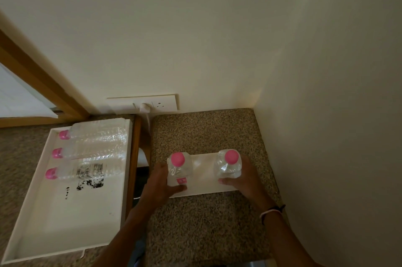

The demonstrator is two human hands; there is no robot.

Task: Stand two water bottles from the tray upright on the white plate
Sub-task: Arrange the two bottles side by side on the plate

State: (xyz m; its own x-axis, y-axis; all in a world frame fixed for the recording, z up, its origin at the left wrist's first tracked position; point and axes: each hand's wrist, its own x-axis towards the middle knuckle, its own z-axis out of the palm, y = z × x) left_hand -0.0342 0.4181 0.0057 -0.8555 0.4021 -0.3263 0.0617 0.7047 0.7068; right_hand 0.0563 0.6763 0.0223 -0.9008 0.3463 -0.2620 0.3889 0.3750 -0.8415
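two clear plastic water bottles with pink caps stand upright on a flat white rectangular plate (204, 179) on a speckled brown tabletop (206, 131). the left hand (159, 184) wraps the left bottle (179, 171); the right hand (241, 179) wraps the right bottle (228, 164). three more bottles (87, 153) (lying flat) remain in the white tray (65, 223) nearby.
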